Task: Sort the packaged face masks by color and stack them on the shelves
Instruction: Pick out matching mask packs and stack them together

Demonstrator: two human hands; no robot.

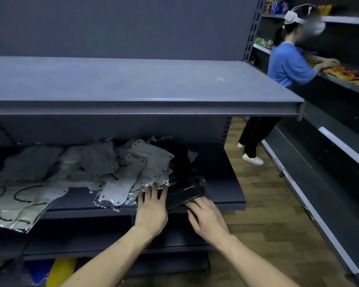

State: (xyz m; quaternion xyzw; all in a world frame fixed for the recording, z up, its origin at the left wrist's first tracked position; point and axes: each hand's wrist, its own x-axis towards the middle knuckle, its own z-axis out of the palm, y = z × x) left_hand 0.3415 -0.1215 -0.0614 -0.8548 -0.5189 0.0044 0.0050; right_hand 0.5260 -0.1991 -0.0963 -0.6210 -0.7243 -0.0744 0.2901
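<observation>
Packaged white face masks (104,168) lie loosely spread over the middle shelf (222,172), from the far left to its centre. A heap of black packaged masks (178,154) sits to their right. A black mask packet (187,193) lies at the shelf's front edge between my hands. My left hand (152,208) rests on the packet's left end with straight fingers. My right hand (205,216) has its fingers curled round the packet's near right end. More white masks (13,204) hang over the front edge at the left.
A wide grey upper shelf (133,85) juts out above the masks. A lower shelf holds a yellow item (60,270). Another person in a blue shirt (286,65) works at the shelving on the right, across a wooden-floored aisle (263,193).
</observation>
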